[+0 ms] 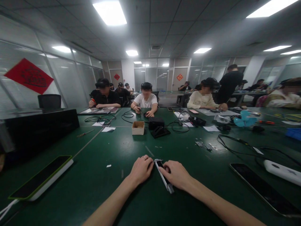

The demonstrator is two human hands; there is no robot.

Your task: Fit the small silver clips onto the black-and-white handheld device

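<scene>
A slim, white-edged device [164, 175] with a dark face lies at a slant on the green table in front of me. Its kind is not clear. My right hand [175, 173] is closed round its right side, with the thumb over the dark face. Close to the far left corner of the device is my left hand [141, 169], fingers curled together and a ring on one of them. Its fingertips are hidden, so whatever they pinch cannot be made out.
A green-edged phone [43, 177] rests on a white block at left; another dark phone [261, 188] lies at right. Ahead are a small cardboard box [138, 128], a black stand [160, 131], metal bits [207, 145] and cables. Co-workers sit across the green table [94, 169].
</scene>
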